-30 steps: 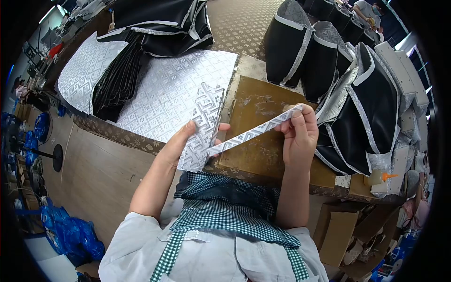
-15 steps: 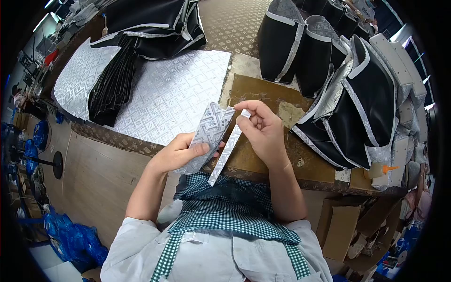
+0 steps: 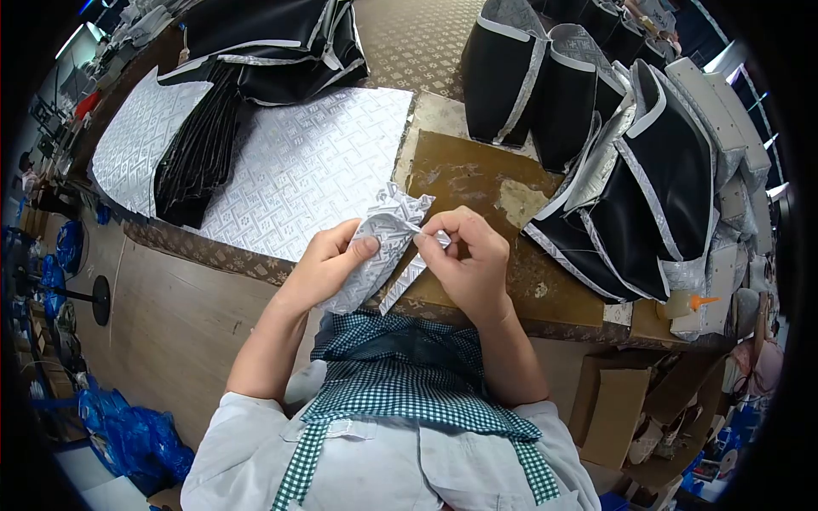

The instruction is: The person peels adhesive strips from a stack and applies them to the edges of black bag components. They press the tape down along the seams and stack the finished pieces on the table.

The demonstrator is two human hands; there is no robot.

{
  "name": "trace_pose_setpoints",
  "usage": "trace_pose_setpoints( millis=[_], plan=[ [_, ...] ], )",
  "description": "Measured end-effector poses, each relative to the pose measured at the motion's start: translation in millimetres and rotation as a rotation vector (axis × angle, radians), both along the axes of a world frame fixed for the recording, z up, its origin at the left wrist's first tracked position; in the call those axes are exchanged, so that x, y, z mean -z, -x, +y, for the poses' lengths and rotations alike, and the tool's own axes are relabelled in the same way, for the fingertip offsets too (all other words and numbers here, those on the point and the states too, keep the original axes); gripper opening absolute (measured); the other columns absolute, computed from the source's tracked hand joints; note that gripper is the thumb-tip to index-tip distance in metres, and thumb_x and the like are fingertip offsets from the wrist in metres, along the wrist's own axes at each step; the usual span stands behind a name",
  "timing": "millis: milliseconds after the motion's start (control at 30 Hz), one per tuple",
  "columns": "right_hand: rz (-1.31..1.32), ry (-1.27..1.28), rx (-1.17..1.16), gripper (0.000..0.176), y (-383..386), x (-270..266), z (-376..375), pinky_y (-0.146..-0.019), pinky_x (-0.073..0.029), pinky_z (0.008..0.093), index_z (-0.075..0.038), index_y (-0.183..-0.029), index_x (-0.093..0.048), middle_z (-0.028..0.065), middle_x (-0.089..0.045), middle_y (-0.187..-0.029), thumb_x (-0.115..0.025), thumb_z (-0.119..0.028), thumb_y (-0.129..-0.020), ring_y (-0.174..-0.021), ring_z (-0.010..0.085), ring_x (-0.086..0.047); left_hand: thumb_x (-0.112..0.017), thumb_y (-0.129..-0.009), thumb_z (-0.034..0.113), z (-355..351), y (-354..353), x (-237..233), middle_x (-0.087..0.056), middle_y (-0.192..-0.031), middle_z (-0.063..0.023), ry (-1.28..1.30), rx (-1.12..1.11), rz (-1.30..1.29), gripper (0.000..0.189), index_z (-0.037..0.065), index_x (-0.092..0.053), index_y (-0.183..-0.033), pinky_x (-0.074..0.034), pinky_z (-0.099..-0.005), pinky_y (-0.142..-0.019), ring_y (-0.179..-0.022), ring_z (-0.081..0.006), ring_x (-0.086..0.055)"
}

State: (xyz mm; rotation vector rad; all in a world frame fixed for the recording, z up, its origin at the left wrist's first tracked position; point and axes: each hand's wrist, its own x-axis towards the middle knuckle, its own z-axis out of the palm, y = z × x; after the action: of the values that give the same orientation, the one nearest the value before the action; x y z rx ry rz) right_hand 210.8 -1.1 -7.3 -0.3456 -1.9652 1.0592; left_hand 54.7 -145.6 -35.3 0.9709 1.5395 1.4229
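My left hand [image 3: 331,262] grips a stack of silver-grey patterned strips [image 3: 381,234], thumb on top and fingers underneath. The top layer bows up and its far end is ruffled. My right hand [image 3: 471,264] is closed in a pinch at the stack's right edge, with a corner of the top strip drawn toward its fingertips. A single narrow patterned strip [image 3: 403,287] hangs from the right hand, slanting down to the left beside the stack. Both hands are over the table's near edge, above the brown board [image 3: 443,183].
A large silver patterned sheet [image 3: 315,162] lies on the left, with a fanned stack of black pieces [image 3: 200,153] on it. Black pieces with silver trim [image 3: 660,170] stand at right. Near them is a small bottle with an orange tip [image 3: 682,304]. An open cardboard box [image 3: 618,417] is below right.
The right hand has moved down and slightly left to the stack's edge, carrying the single strip. The stack, flat before, now has its top layer bent up and its far end ruffled.
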Motion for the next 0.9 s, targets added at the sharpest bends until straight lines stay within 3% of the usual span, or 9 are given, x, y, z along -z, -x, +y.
trace_pose_setpoints(
  millis=[167,400,500,533,633,733,767,800,900],
  plan=[
    [0.049,0.101,0.039,0.014,-6,3,1,-0.051,-0.034,0.0157,-0.003,-0.083,-0.064,-0.0040,-0.057,-0.074,-0.070,0.008,-0.078,-0.059,-0.0005,-0.044,-0.060,-0.097,0.035,0,-1,-11,-0.067,-0.097,-0.0041,0.020,0.077,0.067,0.042,-0.003,-0.062,-0.115,-0.047,-0.0250,-0.075,-0.087,-0.0082,-0.057],
    [0.022,0.267,-0.022,0.011,-11,2,3,-0.051,-0.030,0.0145,-0.002,-0.085,-0.063,-0.0080,-0.053,-0.072,-0.069,0.006,-0.081,-0.059,-0.0027,-0.040,-0.065,-0.095,0.034,-4,-1,-17,-0.068,-0.104,-0.0084,-0.020,0.223,-0.173,0.050,-0.006,-0.059,-0.125,-0.049,-0.0251,-0.080,-0.091,-0.0110,-0.060],
    [-0.098,0.337,-0.091,0.010,-14,-3,6,-0.051,-0.030,0.0141,-0.002,-0.087,-0.064,-0.0092,-0.052,-0.072,-0.070,0.005,-0.081,-0.059,-0.0033,-0.040,-0.066,-0.093,0.036,-3,7,-19,-0.068,-0.099,-0.0076,-0.005,0.292,-0.094,0.048,-0.006,-0.064,-0.116,-0.049,-0.0252,-0.078,-0.088,-0.0100,-0.060],
    [-0.118,0.337,-0.114,0.011,-13,-1,6,-0.051,-0.030,0.0142,-0.002,-0.087,-0.064,-0.0092,-0.052,-0.072,-0.070,0.004,-0.081,-0.059,-0.0033,-0.040,-0.068,-0.092,0.038,-2,12,-18,-0.067,-0.089,-0.0046,0.060,0.263,-0.170,0.045,-0.005,-0.068,-0.101,-0.047,-0.0235,-0.069,-0.079,-0.0080,-0.058],
    [-0.102,0.241,-0.109,0.011,-8,0,-2,-0.049,-0.031,0.0156,-0.003,-0.084,-0.065,-0.0068,-0.055,-0.072,-0.071,0.004,-0.078,-0.057,-0.0021,-0.041,-0.066,-0.093,0.040,8,11,-9,-0.063,-0.073,0.0006,0.173,0.174,-0.202,0.043,-0.001,-0.069,-0.082,-0.041,-0.0212,-0.054,-0.063,-0.0048,-0.052],
    [-0.072,0.010,-0.036,0.014,-4,5,-6,-0.046,-0.031,0.0184,-0.003,-0.081,-0.066,-0.0020,-0.058,-0.071,-0.072,0.006,-0.072,-0.051,0.0010,-0.041,-0.065,-0.093,0.039,17,8,-18,-0.063,-0.070,0.0007,0.285,0.140,-0.037,0.043,-0.002,-0.070,-0.081,-0.043,-0.0224,-0.054,-0.062,-0.0051,-0.053],
    [-0.063,-0.052,-0.022,0.015,-5,7,-5,-0.045,-0.031,0.0190,-0.004,-0.081,-0.066,-0.0012,-0.059,-0.072,-0.072,0.006,-0.071,-0.050,0.0016,-0.040,-0.064,-0.094,0.038,19,-4,-20,-0.063,-0.069,0.0004,0.203,0.037,-0.144,0.043,-0.002,-0.070,-0.080,-0.043,-0.0232,-0.053,-0.062,-0.0051,-0.054],
    [-0.054,-0.115,-0.009,0.016,-5,8,-4,-0.044,-0.030,0.0195,-0.004,-0.081,-0.066,-0.0005,-0.059,-0.072,-0.072,0.007,-0.070,-0.049,0.0022,-0.040,-0.064,-0.094,0.038,19,-4,-20,-0.063,-0.068,0.0004,0.216,0.045,-0.074,0.043,-0.002,-0.070,-0.079,-0.043,-0.0234,-0.053,-0.062,-0.0050,-0.054],
    [0.010,-0.214,-0.011,0.016,-5,9,-6,-0.042,-0.036,0.0230,-0.005,-0.080,-0.062,0.0022,-0.059,-0.070,-0.071,0.005,-0.070,-0.046,0.0077,-0.047,-0.064,-0.094,0.039,17,-2,-18,-0.062,-0.065,0.0003,0.235,0.046,0.073,0.045,-0.002,-0.071,-0.077,-0.043,-0.0239,-0.052,-0.061,-0.0049,-0.053]
  ],
)
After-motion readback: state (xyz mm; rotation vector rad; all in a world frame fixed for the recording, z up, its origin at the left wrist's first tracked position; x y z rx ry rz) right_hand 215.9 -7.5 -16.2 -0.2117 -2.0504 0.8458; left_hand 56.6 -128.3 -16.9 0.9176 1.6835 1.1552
